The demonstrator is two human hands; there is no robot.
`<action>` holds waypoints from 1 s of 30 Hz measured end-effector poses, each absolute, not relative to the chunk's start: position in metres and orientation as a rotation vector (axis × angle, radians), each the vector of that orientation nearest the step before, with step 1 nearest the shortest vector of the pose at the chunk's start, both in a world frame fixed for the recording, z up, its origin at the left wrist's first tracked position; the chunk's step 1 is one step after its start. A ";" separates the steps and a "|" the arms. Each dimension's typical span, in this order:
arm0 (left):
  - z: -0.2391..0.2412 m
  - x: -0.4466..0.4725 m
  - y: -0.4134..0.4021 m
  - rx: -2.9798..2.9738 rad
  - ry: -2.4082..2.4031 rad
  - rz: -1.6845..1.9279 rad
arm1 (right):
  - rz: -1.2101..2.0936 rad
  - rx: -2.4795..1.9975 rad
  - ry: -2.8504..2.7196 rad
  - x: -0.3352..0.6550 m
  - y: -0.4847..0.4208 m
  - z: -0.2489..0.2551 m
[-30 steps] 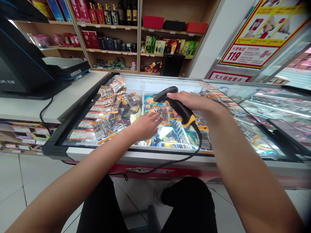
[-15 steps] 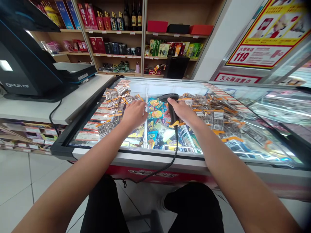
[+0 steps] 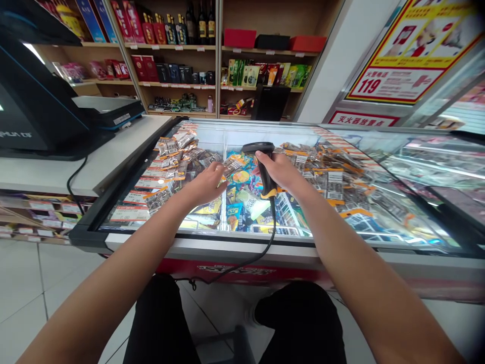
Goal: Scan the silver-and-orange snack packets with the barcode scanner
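Observation:
My right hand (image 3: pixel 279 169) is wrapped round the grip of a black barcode scanner (image 3: pixel 258 147) with a yellow-tipped handle. Its head is over the freezer's glass top, and its black cord hangs from the handle down the front. Left of it, my left hand (image 3: pixel 209 183) pinches a small clear snack packet (image 3: pixel 234 163) with orange edges, held close to the scanner head. A pile of similar packets (image 3: pixel 168 146) lies on the glass to the left. More orange-edged packets (image 3: pixel 335 183) are heaped to the right of my right hand.
The chest freezer (image 3: pixel 242 243) stands across my front, with colourful bags visible under its glass. A dark checkout machine and a scale (image 3: pixel 108 111) sit on the white counter (image 3: pixel 109 167) at left. Shelves (image 3: pixel 170 46) of bottles and boxes line the back. My knees are close below the freezer's edge.
My left hand has lifted a packet from the left pile and carried it toward the scanner. My right hand still grips the scanner. The whole view has shifted slightly.

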State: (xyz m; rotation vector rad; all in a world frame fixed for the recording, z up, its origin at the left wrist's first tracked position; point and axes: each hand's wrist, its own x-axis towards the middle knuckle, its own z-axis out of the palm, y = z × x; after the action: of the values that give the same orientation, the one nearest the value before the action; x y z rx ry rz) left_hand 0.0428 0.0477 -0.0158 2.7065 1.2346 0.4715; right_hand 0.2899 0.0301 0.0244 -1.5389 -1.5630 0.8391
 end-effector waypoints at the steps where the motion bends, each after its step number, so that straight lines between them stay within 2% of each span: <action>1: -0.016 0.042 0.049 2.715 1.232 0.467 | 0.873 -1.526 -1.553 0.289 0.028 0.026; 6: -0.016 0.039 0.051 2.817 1.274 0.394 | 1.165 -1.468 -1.442 0.288 0.018 0.035; 11: -0.013 0.041 0.047 2.853 1.253 0.405 | 1.359 -1.502 -1.562 0.292 0.013 0.038; 24: -0.006 0.043 0.040 2.775 1.321 0.374 | 1.411 -1.524 -1.544 0.297 0.015 0.036; 30: -0.015 0.050 0.039 2.773 0.951 0.392 | 1.261 -1.314 -1.475 0.284 0.017 0.028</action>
State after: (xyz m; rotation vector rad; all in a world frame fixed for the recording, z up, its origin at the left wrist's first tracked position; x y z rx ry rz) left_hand 0.0496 0.0387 -0.0150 2.7728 0.9511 0.3916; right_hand 0.2840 0.0171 0.0283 -1.3142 -1.4751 1.2611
